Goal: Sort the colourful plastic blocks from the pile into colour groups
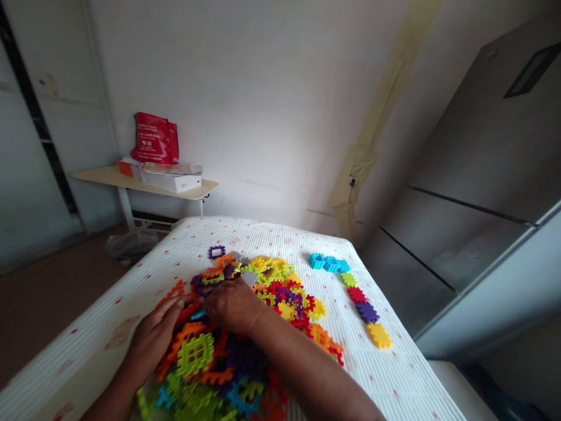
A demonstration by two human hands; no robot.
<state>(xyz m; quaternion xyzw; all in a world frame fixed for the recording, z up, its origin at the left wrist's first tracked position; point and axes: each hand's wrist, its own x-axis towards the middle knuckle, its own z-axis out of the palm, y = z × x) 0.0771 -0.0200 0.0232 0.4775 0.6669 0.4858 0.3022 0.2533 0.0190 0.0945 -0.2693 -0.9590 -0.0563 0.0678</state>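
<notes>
A heap of toothed plastic building tiles lies in the middle of a bed-like surface, among them a lime-green window-shaped tile [195,354] and a yellow tile [287,311]. My left hand [160,326] rests against the heap's left edge, its fingers stretched out beside red and orange tiles. Across the heap reaches my right hand [234,305], palm down, with its fingertips bent in among the tiles; the hand itself hides them and whatever they touch. A small blue tile [199,314] shows between the two hands.
On the right stands a row of tiles: joined light-blue ones [328,263], then green, red, purple [367,312] and yellow. A purple frame tile [216,252] lies behind the heap. A side table [99,175] with a red bag [153,139] and a grey cabinet [460,175] flank the white cover [131,298].
</notes>
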